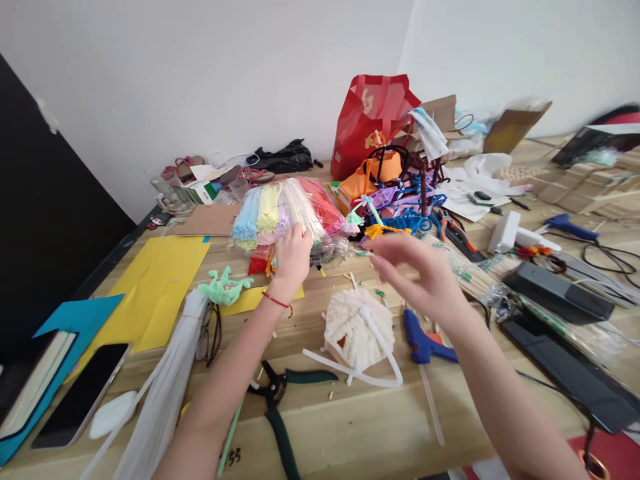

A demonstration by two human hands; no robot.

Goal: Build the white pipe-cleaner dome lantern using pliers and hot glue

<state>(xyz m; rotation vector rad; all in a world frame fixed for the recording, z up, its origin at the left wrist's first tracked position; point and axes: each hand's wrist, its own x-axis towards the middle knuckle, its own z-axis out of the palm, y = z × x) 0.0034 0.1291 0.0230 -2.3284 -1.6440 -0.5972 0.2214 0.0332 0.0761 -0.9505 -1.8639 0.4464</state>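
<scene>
My left hand has its fingers curled at the near end of a bundle of cream pipe cleaners. That bundle lies beside blue, yellow, purple and red ones in clear plastic wrapping. Slightly blurred, my right hand hovers above the table, thumb and fingers apart, with nothing in it. Between my forearms sits a small cream piece wound with fuzzy stems, with a loose white strip curving around its near side. A blue glue gun lies under my right wrist, a clear glue stick at its rear.
Green-handled cutters lie in front. White strips, a phone and yellow sheets cover the left. Behind stand a red bag and a heap of coloured pieces; pliers and a black case lie right.
</scene>
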